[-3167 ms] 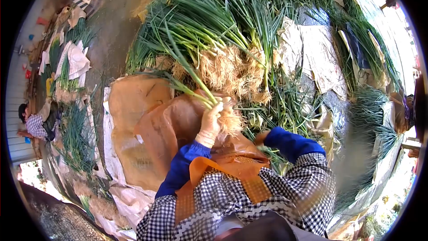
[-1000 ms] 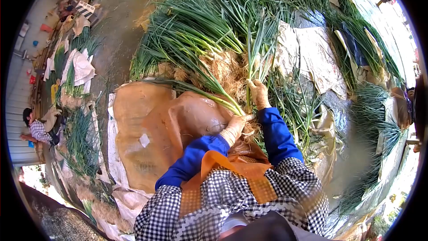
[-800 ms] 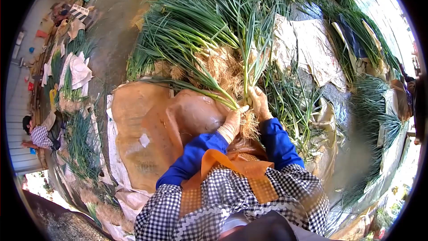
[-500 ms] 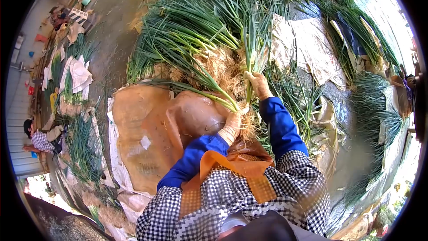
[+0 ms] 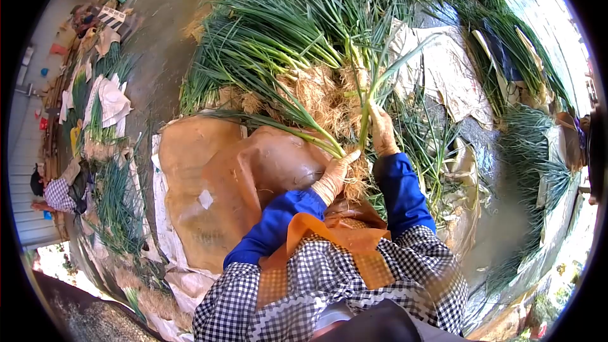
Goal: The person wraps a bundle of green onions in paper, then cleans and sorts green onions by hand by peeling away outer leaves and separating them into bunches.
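Observation:
My left hand (image 5: 333, 177) is closed around the lower stems of a few green onions (image 5: 326, 139), just above their pale roots (image 5: 356, 183). My right hand (image 5: 382, 130) pinches a green stalk (image 5: 365, 123) beside them, higher up and to the right. The leaves of that stalk fan out above my fingers. Beyond both hands lies a large heap of green onions (image 5: 272, 31), its tangled roots (image 5: 316, 92) facing me. A brown apron (image 5: 278, 158) covers my lap under my left hand.
A tan sack (image 5: 190, 196) lies to the left. Loose leaves (image 5: 418, 139) and a white sack (image 5: 449, 69) are on the right, with more onion piles (image 5: 522, 145) farther out. Another person (image 5: 59, 194) sits at the far left beside further bundles.
My right hand, empty-looking and away at the right 3.2 s ago, came to the stems; since 0.5 s ago it has shifted slightly right and down, and a leaf now bends out right. My left hand still grips.

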Tool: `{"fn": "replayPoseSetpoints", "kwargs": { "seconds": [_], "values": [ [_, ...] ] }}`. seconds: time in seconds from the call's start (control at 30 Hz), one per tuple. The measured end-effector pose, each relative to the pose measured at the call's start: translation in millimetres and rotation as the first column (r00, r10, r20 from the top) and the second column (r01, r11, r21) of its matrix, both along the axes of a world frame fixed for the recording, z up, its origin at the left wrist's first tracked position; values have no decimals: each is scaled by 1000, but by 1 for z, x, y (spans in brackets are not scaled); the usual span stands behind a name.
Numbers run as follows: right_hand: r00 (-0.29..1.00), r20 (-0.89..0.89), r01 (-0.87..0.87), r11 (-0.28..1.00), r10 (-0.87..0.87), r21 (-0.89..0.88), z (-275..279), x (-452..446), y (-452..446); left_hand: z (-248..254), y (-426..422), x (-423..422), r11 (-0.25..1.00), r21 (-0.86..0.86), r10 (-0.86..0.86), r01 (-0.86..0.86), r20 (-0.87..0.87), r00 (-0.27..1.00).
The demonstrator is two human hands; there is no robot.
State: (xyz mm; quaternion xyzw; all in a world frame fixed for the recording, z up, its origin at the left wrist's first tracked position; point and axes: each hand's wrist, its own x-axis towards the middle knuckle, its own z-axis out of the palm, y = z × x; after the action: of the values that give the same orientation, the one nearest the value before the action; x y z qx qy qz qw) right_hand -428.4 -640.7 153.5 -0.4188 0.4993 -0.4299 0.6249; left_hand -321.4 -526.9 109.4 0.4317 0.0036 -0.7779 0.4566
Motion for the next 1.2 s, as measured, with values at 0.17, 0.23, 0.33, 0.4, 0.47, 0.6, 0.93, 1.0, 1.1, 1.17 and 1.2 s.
{"fn": "replayPoseSetpoints", "kwargs": {
  "seconds": [0.17, 0.23, 0.33, 0.4, 0.47, 0.6, 0.93, 1.0, 1.1, 1.17, 1.2],
  "values": [
    [995, -61, -71, 997, 73, 31, -53, 33, -19, -5, 0, 5, 987, -8, 160, -161, 102, 982],
    [544, -838, -225, 968, 30, -111, -34, 38, -11, 3, 1, 0, 968, -85, 248, -236, 175, 953],
    [453, -876, -377, 926, 164, -22, -45, 18, 8, 10, -1, 8, 968, -13, 249, -249, 133, 959],
    [431, -886, -371, 929, 170, -3, -24, 2, 34, 12, -3, 10, 973, 22, 224, -229, 124, 967],
    [427, -866, -376, 922, 262, 93, 0, -24, 66, 20, -4, 10, 963, 50, 261, -266, 89, 961],
    [286, -903, -538, 833, 321, 126, 0, -75, 138, 16, -3, 8, 958, 24, 273, -285, 226, 935],
    [855, -490, -364, 869, 170, -335, 12, -8, 61, 62, 13, 17, 971, 23, 220, -238, 298, 929],
    [706, -632, -514, 846, 320, -146, -54, -1, 46, 28, 11, 13, 972, -157, 218, -176, 312, 925],
    [237, -966, -653, 753, 104, -78, -25, 16, 49, 8, 3, 6, 844, -488, 466, -224, 461, 755],
    [115, -980, -859, 480, -160, -179, -18, 16, 51, 19, 10, 8, 967, -100, 254, -234, 348, 902],
    [230, -934, -883, 346, -272, -318, -33, 11, 49, -12, 4, 0, 884, -373, 431, -281, 420, 799]
  ]
}}
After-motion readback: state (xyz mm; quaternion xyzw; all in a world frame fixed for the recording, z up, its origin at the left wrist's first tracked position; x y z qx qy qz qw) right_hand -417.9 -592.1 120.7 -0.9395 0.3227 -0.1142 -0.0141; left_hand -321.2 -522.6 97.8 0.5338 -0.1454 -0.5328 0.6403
